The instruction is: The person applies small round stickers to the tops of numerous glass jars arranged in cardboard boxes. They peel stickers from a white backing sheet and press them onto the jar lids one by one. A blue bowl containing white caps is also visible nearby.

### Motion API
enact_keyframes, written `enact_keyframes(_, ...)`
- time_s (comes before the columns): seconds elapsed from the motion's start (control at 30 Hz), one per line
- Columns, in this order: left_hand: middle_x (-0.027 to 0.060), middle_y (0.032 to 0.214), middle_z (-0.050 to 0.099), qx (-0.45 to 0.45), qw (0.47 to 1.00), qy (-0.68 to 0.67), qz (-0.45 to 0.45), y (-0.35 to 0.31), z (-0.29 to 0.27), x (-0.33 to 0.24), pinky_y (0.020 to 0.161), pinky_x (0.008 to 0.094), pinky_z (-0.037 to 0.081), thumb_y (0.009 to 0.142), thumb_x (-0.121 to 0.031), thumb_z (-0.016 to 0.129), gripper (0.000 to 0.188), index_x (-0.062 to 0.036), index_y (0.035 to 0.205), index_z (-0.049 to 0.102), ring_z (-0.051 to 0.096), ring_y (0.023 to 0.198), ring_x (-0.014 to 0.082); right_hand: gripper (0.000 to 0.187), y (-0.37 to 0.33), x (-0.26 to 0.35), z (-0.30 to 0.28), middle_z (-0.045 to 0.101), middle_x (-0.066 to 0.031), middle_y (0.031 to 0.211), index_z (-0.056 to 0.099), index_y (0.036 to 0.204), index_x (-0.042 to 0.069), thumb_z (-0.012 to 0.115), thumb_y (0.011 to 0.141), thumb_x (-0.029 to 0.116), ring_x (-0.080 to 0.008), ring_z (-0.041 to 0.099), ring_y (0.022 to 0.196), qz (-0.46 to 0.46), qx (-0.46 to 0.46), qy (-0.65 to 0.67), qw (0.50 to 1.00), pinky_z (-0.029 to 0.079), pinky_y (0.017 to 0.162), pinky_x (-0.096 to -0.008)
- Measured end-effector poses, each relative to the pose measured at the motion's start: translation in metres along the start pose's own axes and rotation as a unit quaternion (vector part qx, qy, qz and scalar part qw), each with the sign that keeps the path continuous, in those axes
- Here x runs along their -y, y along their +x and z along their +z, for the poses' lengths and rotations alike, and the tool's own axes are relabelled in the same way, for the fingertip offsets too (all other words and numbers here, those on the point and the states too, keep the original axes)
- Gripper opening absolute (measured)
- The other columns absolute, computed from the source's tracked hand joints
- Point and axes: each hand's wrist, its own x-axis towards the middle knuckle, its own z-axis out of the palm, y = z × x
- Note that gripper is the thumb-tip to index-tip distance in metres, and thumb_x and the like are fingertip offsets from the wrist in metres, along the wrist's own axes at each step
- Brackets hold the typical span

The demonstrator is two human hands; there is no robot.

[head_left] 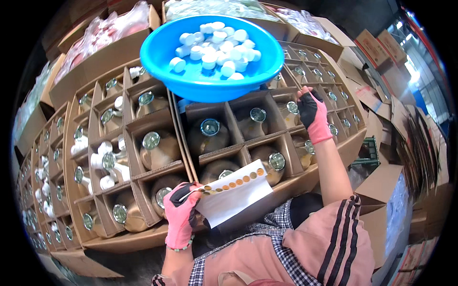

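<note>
My left hand (180,209), in a pink and black fingerless glove, is closed on the edge of a white sticker sheet (236,198). A row of round gold stickers runs along the sheet's upper edge, and the sheet hangs over the near side of a carton. My right hand (315,114), gloved alike, is farther out to the right with its fingers curled together. It is beside the mouth of a glass bottle (292,107) in a carton compartment. Whatever its fingertips hold, if anything, is too small to make out.
A blue basin (162,78) of white caps (209,61) rests on the cartons ahead. Divided cartons of glass bottles (151,140) spread to both sides, some at left with white-topped pieces between them. Flattened cardboard (415,148) stacks at right. Plastic-lined boxes (107,40) stand behind.
</note>
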Motion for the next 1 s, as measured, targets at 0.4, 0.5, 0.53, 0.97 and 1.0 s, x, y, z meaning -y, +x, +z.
enact_keyframes(0.4, 0.0083, 0.065, 0.054, 0.017, 0.998, 0.006, 0.064, 0.009, 0.023, 0.005, 0.069, 0.0357, 0.043, 0.063, -0.037, 0.071, 0.043, 0.0013, 0.059, 0.054, 0.055, 0.068, 0.0232, 0.025, 0.200, -0.002, -0.015, 0.062, -0.0022, 0.073, 0.063, 0.081, 0.006, 0.072, 0.065, 0.022, -0.0143, 0.057, 0.067, -0.074, 0.112, -0.426, 0.895, 0.045, 0.064, -0.0266)
enact_keyframes(0.5, 0.0048, 0.064, 0.048, 0.023, 0.995, 0.023, 0.090, 0.014, 0.029, 0.014, 0.078, 0.0425, 0.042, 0.065, -0.028, 0.070, 0.032, -0.0039, 0.061, 0.050, 0.052, 0.070, 0.0226, 0.046, 0.262, -0.033, 0.000, 0.058, -0.0100, 0.104, 0.062, 0.096, 0.010, 0.070, 0.063, 0.042, -0.0255, 0.054, 0.097, -0.128, 0.118, -0.642, 0.746, 0.042, 0.085, -0.0336)
enact_keyframes(0.53, 0.0043, 0.065, 0.048, -0.007, 0.996, 0.024, 0.088, 0.012, 0.031, 0.015, 0.079, 0.0423, 0.042, 0.065, -0.029, 0.070, 0.032, -0.0044, 0.061, 0.049, 0.052, 0.070, 0.0222, 0.049, 0.256, -0.039, 0.022, 0.052, -0.0099, 0.113, 0.061, 0.099, 0.012, 0.068, 0.063, 0.044, -0.0263, 0.046, 0.107, -0.128, 0.124, -0.684, 0.707, 0.039, 0.089, -0.0352)
enact_keyframes(0.97, 0.0035, 0.073, 0.044, -0.007, 0.992, 0.031, 0.125, 0.027, 0.044, 0.034, 0.081, 0.0427, 0.043, 0.071, -0.028, 0.068, 0.030, -0.0065, 0.074, 0.047, 0.048, 0.076, 0.0195, 0.062, 0.351, -0.101, 0.052, 0.030, -0.0073, 0.136, 0.049, 0.117, 0.018, 0.069, 0.061, 0.036, -0.0350, 0.021, 0.126, -0.102, 0.378, -0.757, 0.523, 0.023, 0.101, -0.0488)
enact_keyframes(1.0, 0.0035, 0.073, 0.044, -0.038, 0.992, 0.040, 0.114, 0.020, 0.039, 0.032, 0.080, 0.0426, 0.043, 0.071, -0.029, 0.069, 0.031, -0.0062, 0.073, 0.047, 0.049, 0.075, 0.0193, 0.058, 0.336, -0.114, 0.064, 0.028, -0.0102, 0.136, 0.039, 0.123, 0.015, 0.055, 0.071, 0.037, -0.0345, 0.023, 0.125, -0.057, 0.394, -0.692, 0.602, 0.021, 0.102, -0.0448)
